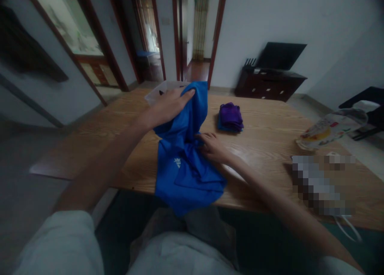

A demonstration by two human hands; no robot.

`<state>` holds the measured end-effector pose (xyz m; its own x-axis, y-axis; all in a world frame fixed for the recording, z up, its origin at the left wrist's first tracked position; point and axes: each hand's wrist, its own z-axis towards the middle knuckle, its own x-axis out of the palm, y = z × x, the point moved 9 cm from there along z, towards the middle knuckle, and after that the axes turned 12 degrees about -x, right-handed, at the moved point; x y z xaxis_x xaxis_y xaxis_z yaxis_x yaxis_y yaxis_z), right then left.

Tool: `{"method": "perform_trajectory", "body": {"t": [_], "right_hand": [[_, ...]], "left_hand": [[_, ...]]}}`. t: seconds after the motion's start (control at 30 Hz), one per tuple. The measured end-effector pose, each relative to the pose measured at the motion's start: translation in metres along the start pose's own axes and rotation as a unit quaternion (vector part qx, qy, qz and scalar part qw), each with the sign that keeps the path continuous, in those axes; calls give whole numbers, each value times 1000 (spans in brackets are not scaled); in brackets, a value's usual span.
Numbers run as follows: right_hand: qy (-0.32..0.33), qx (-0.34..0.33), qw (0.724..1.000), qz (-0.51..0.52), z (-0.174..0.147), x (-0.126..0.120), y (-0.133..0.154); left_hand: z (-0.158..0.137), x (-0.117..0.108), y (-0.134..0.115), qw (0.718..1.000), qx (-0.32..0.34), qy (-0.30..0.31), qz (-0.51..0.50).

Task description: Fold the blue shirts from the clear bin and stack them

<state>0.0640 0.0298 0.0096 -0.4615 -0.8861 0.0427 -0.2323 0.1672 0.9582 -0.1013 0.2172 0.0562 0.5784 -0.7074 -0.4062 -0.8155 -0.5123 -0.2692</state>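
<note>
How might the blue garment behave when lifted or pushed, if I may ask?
The blue garment is probably floppy, bunching in loose folds. Soft creases below the left hand suggest thin, light cloth. Draped over the near edge of the table, it might slide off.

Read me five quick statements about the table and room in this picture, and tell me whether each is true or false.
1. The left hand holds up part of the blue cloth. True.
2. The purple cloth lies left of the blue cloth in the picture. False: the purple cloth lies to its right.
3. The blue cloth hangs over the near edge of the table. True.
4. The right hand is on the bag. False: the right hand is at the blue cloth.
5. The television stands on a dark cabinet. True.
</note>
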Motion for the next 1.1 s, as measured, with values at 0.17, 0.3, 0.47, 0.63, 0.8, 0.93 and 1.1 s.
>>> {"method": "perform_trajectory", "body": {"t": [0.17, 0.3, 0.47, 0.63, 0.8, 0.93, 1.1], "right_hand": [[19, -2, 998, 59, 11, 2, -23], [6, 16, 997, 81, 13, -1, -39], [-4, 12, 994, 113, 4, -15, -35], [14, -6, 991, 137, -3, -24, -19], [44, -27, 991, 121, 9, -13, -1], [46, -31, 995, 87, 25, -3, -2], [-21, 12, 1000, 0, 26, -18, 9]], "left_hand": [[-16, 9, -15, 1000, 16, 20, 3], [-30, 12, -23, 999, 24, 16, 26], [-29, 12, -17, 999, 6, -12, 43], [-15, 12, -6, 998, -25, -26, 49], [-11, 6, -15, 997, 5, -39, 59], [-8, 8, -23, 998, 22, -14, 62], [-12, 18, -25, 998, 22, -4, 57]]}}
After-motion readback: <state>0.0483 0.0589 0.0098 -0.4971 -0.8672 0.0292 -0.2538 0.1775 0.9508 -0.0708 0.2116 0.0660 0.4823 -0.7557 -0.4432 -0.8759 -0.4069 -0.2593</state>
